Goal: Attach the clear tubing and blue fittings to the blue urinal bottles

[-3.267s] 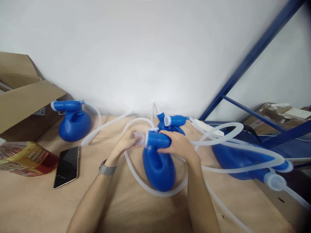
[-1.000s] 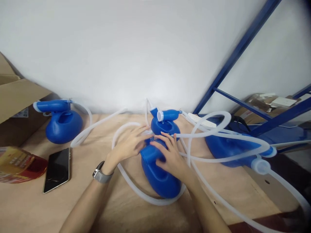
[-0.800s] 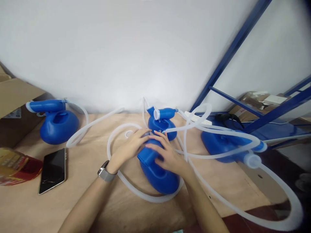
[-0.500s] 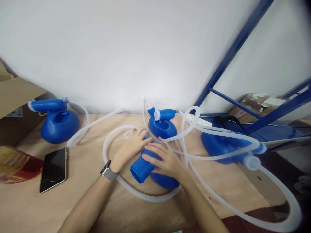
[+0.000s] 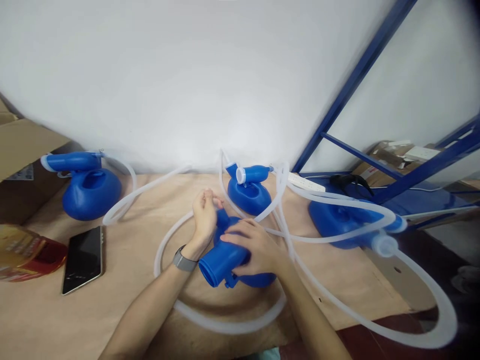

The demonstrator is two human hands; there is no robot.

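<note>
A blue plastic urinal bottle (image 5: pixel 258 280) lies tilted in front of me, its wide open neck (image 5: pixel 215 267) facing down and left. My right hand (image 5: pixel 258 245) is wrapped over the neck and grips it. At the bottle's far left side, my left hand (image 5: pixel 205 215) is closed beside a blue spout (image 5: pixel 222 218); its fingers hide what they hold. A translucent hose (image 5: pixel 225 325) loops around the bottle and passes out of sight at the left hand. Behind stands another blue urinal bottle (image 5: pixel 247 196) with a white cap and hose.
A capped urinal bottle (image 5: pixel 92 195) stands at left near a cardboard box (image 5: pixel 30 150), a phone (image 5: pixel 83 260) and a red-and-yellow container (image 5: pixel 33 252). To the right, another bottle (image 5: pixel 326 220) lies among coiled hoses near a power strip (image 5: pixel 305 183) and blue rack (image 5: pixel 352 85).
My left hand has moved left off the bottle's top and its fingers have closed. The right hand still holds the neck, with the bottle turned slightly. The hose loop has shifted nearer me.
</note>
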